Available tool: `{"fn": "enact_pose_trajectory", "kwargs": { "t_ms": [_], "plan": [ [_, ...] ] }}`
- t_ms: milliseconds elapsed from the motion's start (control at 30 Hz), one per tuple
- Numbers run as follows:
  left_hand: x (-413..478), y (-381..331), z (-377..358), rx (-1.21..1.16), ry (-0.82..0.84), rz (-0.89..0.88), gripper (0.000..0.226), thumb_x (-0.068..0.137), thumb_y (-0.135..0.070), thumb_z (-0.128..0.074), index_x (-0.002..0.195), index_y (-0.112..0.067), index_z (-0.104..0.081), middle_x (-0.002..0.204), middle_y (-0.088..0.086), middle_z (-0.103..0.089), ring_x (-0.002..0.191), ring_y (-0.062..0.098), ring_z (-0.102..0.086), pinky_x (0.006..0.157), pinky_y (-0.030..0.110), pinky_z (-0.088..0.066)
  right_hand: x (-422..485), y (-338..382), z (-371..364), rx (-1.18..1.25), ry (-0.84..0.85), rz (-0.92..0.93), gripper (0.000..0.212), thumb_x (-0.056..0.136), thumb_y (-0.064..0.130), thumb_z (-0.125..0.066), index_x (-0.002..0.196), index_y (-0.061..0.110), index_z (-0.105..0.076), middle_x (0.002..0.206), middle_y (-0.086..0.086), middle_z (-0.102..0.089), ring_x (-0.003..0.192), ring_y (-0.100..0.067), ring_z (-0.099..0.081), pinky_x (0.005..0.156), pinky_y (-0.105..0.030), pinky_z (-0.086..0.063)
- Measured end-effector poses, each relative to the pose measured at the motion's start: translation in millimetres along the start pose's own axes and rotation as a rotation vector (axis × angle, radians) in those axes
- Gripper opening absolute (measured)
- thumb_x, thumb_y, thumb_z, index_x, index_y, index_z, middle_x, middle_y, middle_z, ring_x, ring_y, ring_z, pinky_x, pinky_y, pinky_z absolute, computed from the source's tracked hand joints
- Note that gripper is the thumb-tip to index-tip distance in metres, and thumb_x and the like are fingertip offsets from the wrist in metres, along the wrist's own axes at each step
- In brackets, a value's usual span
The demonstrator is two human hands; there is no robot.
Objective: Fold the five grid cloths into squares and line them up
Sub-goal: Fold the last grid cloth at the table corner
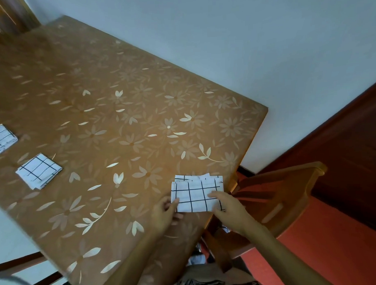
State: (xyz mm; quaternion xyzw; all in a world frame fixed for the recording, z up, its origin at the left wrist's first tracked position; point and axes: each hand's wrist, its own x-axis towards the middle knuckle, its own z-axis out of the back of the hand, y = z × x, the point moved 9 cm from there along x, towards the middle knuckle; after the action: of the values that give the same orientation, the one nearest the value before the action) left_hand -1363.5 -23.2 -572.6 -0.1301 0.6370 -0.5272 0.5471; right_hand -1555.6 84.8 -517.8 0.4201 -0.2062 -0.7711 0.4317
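A white cloth with a black grid (196, 193) lies folded into a rectangle near the table's right front corner. My left hand (165, 214) pinches its left edge with thumb on top. My right hand (227, 209) grips its right lower edge, fingers curled over the cloth. Two folded grid squares sit farther left on the table: one (39, 170) in the middle left, another (1, 138) cut off by the left frame edge.
The table (122, 114) wears a brown cover with pale flowers. A wooden chair (276, 194) stands against the table's right corner. A white wall runs behind, a dark wooden door (353, 149) to the right, red floor below.
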Motion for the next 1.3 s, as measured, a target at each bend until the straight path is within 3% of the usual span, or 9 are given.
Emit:
{"fn": "enact_pose_trajectory", "kwargs": {
  "t_ms": [167, 333, 667, 733, 833, 933, 1067, 1200, 1300],
  "plan": [
    [7.3, -0.7, -1.6, 0.017, -0.027, 0.008, 0.016, 0.094, -0.040, -0.063, 0.105, -0.029, -0.060, 0.080, -0.002, -0.077, 0.064, 0.021, -0.074, 0.049, 0.030, -0.056, 11.6, -0.2, -23.5, -0.361, 0.077, 0.026, 0.044, 0.100, 0.023, -0.050, 0.144, 0.023, -0.046, 0.161, -0.001, -0.027, 0.149, -0.019, -0.020, 0.122, -0.040, -0.023],
    [8.6, -7.8, 5.8, 0.112, -0.024, -0.130, 0.027, 0.092, -0.037, -0.067, 0.116, -0.032, -0.055, 0.080, 0.004, -0.072, 0.058, 0.021, -0.069, 0.045, 0.027, -0.051, 12.7, -3.0, -21.1, -0.443, -0.004, -0.013, 0.049, 0.101, 0.028, -0.048, 0.149, 0.024, -0.040, 0.163, -0.004, -0.019, 0.150, -0.022, -0.017, 0.120, -0.038, -0.021],
    [22.6, 4.0, 15.2, 0.292, -0.102, -0.233, 0.021, 0.096, -0.022, -0.062, 0.117, -0.023, -0.059, 0.069, -0.001, -0.069, 0.056, 0.014, -0.066, 0.064, 0.044, -0.059, 22.0, 9.7, -14.5, -0.552, -0.112, 0.097, 0.039, 0.096, 0.018, -0.053, 0.135, 0.021, -0.056, 0.157, -0.011, -0.033, 0.146, -0.028, -0.026, 0.118, -0.046, -0.030],
    [25.2, 3.6, 16.1, 0.372, -0.121, -0.246, 0.025, 0.095, -0.029, -0.061, 0.120, -0.025, -0.057, 0.074, -0.004, -0.069, 0.062, 0.013, -0.067, 0.066, 0.042, -0.059, 28.6, 19.3, -16.0, -0.591, -0.125, 0.169, 0.044, 0.095, 0.014, -0.053, 0.139, 0.020, -0.051, 0.161, -0.013, -0.025, 0.150, -0.029, -0.020, 0.121, -0.048, -0.025],
    [21.3, -6.2, 15.5, 0.536, -0.186, -0.283, 0.029, 0.095, -0.033, -0.059, 0.123, -0.024, -0.057, 0.085, -0.008, -0.070, 0.068, 0.012, -0.066, 0.065, 0.037, -0.058, 41.0, 22.9, -29.8, -0.668, -0.014, 0.216, 0.056, 0.102, 0.016, -0.040, 0.155, 0.018, -0.024, 0.167, -0.007, 0.000, 0.154, -0.023, 0.003, 0.123, -0.040, -0.003],
    [7.2, -34.0, 0.6, 0.868, -0.307, -0.535, 0.038, 0.091, -0.023, -0.064, 0.128, -0.021, -0.054, 0.114, 0.005, -0.067, 0.085, 0.024, -0.068, 0.059, 0.035, -0.058, 46.6, 18.7, -45.9, -0.734, 0.074, 0.238, 0.065, 0.102, 0.014, -0.039, 0.159, 0.017, -0.007, 0.166, -0.008, 0.012, 0.153, -0.024, 0.011, 0.123, -0.041, 0.003],
    [3.4, -44.6, -47.6, 1.205, -0.174, -0.876, 0.060, 0.081, -0.023, -0.072, 0.135, -0.013, -0.046, 0.142, 0.018, -0.054, 0.128, 0.036, -0.055, 0.097, 0.050, -0.053, 45.6, 14.3, -53.5, -0.785, 0.098, 0.251, 0.075, 0.101, 0.012, -0.040, 0.158, 0.016, 0.009, 0.159, -0.006, 0.028, 0.148, -0.022, 0.024, 0.115, -0.035, 0.012],
    [25.4, -20.8, -55.5, 1.321, -0.025, -0.753, 0.055, 0.099, -0.034, -0.032, 0.148, -0.013, -0.042, 0.160, 0.013, -0.024, 0.147, 0.028, -0.031, 0.115, 0.051, -0.034, 46.4, 13.5, -49.8, -0.760, 0.113, 0.261, 0.070, 0.104, 0.016, -0.037, 0.158, 0.016, 0.008, 0.163, -0.007, 0.021, 0.152, -0.024, 0.017, 0.116, -0.033, 0.012],
    [30.3, -7.6, -39.4, 1.340, -0.022, -0.672, 0.062, 0.103, -0.050, -0.019, 0.156, -0.019, -0.025, 0.164, 0.012, -0.014, 0.152, 0.030, -0.017, 0.118, 0.056, -0.018, 48.3, 4.4, -43.4, -0.710, 0.121, 0.214, 0.066, 0.106, 0.023, -0.035, 0.158, 0.017, 0.005, 0.164, -0.006, 0.020, 0.152, -0.022, 0.017, 0.123, -0.038, 0.008]
  ]
}}
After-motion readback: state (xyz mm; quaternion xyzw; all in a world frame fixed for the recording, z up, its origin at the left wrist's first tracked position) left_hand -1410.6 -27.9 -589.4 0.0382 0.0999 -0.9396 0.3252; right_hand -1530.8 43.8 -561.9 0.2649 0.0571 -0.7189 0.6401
